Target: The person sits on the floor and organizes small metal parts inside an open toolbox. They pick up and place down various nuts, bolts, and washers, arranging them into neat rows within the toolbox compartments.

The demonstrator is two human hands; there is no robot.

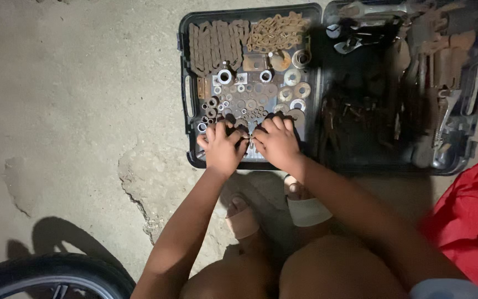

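An open black tool case (pixel 185 94) lies on the concrete floor. Its left half holds rusty chains (pixel 217 43), washers (pixel 293 83), nuts and small rings. My left hand (pixel 222 148) and my right hand (pixel 276 141) rest side by side at the near edge of that half, fingers curled down among the small washers. What the fingertips hold is hidden. The right half of the case (pixel 474 83) holds rusty wrenches and other tools.
A bicycle tyre (pixel 56 274) shows at the bottom left. Red cloth (pixel 471 216) lies at the right. My knees and sandalled feet (pixel 305 207) are just below the case. The concrete floor (pixel 73 111) has a crack near the case.
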